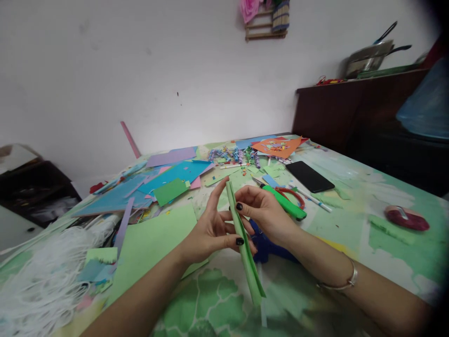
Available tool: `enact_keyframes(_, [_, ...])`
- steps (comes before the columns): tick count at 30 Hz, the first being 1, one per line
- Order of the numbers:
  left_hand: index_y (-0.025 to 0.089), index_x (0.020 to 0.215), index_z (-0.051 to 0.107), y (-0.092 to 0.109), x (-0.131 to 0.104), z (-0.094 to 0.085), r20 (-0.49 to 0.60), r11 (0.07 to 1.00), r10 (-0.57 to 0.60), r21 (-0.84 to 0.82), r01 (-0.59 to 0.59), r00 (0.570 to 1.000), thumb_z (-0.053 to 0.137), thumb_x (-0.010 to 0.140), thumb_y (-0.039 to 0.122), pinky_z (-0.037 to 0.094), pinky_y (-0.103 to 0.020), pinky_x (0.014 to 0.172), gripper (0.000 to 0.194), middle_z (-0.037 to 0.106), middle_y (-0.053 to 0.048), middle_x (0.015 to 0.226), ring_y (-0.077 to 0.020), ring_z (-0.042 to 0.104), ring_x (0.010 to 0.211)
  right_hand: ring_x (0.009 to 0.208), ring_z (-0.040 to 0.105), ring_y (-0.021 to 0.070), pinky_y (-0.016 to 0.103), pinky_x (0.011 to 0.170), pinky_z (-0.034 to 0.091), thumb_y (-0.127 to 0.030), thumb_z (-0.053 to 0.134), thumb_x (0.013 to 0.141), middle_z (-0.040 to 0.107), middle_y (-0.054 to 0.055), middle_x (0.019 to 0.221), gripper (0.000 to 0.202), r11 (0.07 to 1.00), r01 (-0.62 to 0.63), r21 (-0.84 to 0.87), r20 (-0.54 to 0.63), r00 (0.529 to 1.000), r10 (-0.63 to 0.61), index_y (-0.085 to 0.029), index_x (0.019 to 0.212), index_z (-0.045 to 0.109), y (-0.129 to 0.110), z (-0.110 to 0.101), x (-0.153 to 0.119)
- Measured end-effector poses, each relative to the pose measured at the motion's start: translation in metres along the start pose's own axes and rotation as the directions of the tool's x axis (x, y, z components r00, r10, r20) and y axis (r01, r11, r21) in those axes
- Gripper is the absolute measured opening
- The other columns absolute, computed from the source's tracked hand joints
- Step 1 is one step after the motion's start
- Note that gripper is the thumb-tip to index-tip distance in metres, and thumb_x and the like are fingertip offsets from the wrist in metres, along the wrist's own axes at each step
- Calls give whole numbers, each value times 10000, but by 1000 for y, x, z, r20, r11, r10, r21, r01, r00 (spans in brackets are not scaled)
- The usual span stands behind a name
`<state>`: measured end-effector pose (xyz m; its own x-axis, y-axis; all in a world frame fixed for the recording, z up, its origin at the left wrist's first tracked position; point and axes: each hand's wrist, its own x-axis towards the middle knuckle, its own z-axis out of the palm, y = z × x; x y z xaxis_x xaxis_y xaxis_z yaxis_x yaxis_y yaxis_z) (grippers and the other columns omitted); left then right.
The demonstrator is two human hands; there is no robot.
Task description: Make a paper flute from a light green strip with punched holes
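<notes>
Between both hands a sheet of light green paper [244, 245] is rolled into a narrow tube, tilted, with a loose edge at its near end. My left hand [213, 229] grips the tube around its middle, thumb on top and fingers behind. Higher up, my right hand [263, 210] pinches the roll with thumb and fingers. Under the right hand lies a blue object [266, 245], partly hidden, whose kind I cannot make out. A green-handled cutter [286, 203] and red-handled scissors [298, 196] lie just beyond the right hand.
Flat green paper [150, 243] lies left of the hands, beside a heap of white cord [45, 281]. Farther back are coloured sheets [182, 173] and curled paper strips [235, 154]. A black phone [310, 176] and a dark red oval object [407, 218] rest at right.
</notes>
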<state>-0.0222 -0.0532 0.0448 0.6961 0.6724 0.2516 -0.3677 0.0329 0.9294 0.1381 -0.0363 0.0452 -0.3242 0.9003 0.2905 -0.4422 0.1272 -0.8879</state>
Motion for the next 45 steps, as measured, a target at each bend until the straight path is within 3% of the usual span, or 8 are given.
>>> enact_keyframes(9, [497, 1362, -199, 1, 0, -1, 6, 999, 32, 21, -32, 999, 649, 801, 101, 595, -377, 655, 1091, 686, -48, 1003, -258, 704, 836, 629, 594, 88, 200, 565, 466, -239, 766, 676, 648, -10, 743, 222, 997, -54, 54, 38, 998, 52, -178, 860, 656, -1, -2, 0])
enact_keyframes(14, [484, 1365, -209, 2, 1, 2, -3, 999, 31, 36, -31, 1000, 656, 801, 119, 595, -365, 669, 1096, 702, -40, 983, -262, 698, 872, 647, 609, 93, 214, 613, 500, -222, 796, 625, 643, -17, 738, 240, 984, -114, 139, 2, 993, 115, -173, 814, 657, -2, 2, -1])
enact_keyframes(20, [438, 1376, -234, 6, -1, 4, -27, 986, 16, 164, -11, 1000, 655, 813, 171, 583, -315, 669, 1085, 720, -28, 887, -253, 696, 887, 657, 585, 98, 231, 631, 491, -216, 790, 623, 629, -10, 748, 223, 989, -85, 119, 16, 996, 84, -170, 797, 658, -3, 3, -2])
enact_keyframes(25, [370, 1436, 45, 10, -2, -3, -148, 957, 149, 270, -106, 978, 664, 800, 291, 593, -343, 635, 891, 687, -54, 916, -202, 703, 700, 662, 573, 92, 221, 623, 456, -235, 751, 672, 621, -13, 742, 195, 999, -39, 20, 11, 999, 38, -175, 828, 649, -6, 0, -2])
enact_keyframes(29, [286, 1222, 383, 13, -1, -7, -333, 871, 377, 445, -209, 864, 670, 783, 273, 564, -234, 482, 525, 571, 23, 813, -110, 621, 578, 700, 597, 111, 246, 654, 472, -220, 707, 720, 621, -6, 760, 133, 978, 69, -199, 54, 997, -59, -179, 819, 628, -12, 0, -3])
enact_keyframes(32, [231, 986, 480, 16, 1, -6, -389, 820, 472, 522, -233, 791, 704, 736, 232, 532, -173, 423, 336, 476, 28, 861, -75, 557, 624, 631, 613, 117, 254, 575, 488, -220, 678, 744, 612, -3, 767, 129, 942, 70, -330, 84, 995, -45, -186, 847, 608, -18, 3, -6])
enact_keyframes(39, [196, 886, 513, 19, 1, -6, -366, 788, 533, 544, -289, 763, 706, 719, 168, 557, -198, 411, 257, 459, 5, 941, -89, 556, 690, 622, 624, 135, 259, 529, 505, -242, 601, 817, 624, 17, 746, 144, 796, 189, -575, 167, 980, -112, -194, 950, 631, -22, 0, -9])
enact_keyframes(45, [155, 831, 590, 19, -1, -7, -344, 772, 520, 582, -257, 782, 695, 741, 194, 583, -241, 445, 144, 544, -37, 933, -144, 630, 723, 727, 593, 144, 265, 575, 469, -205, 584, 824, 616, 39, 860, 176, 622, 344, -703, 235, 938, -254, -205, 991, 639, -20, -6, -8])
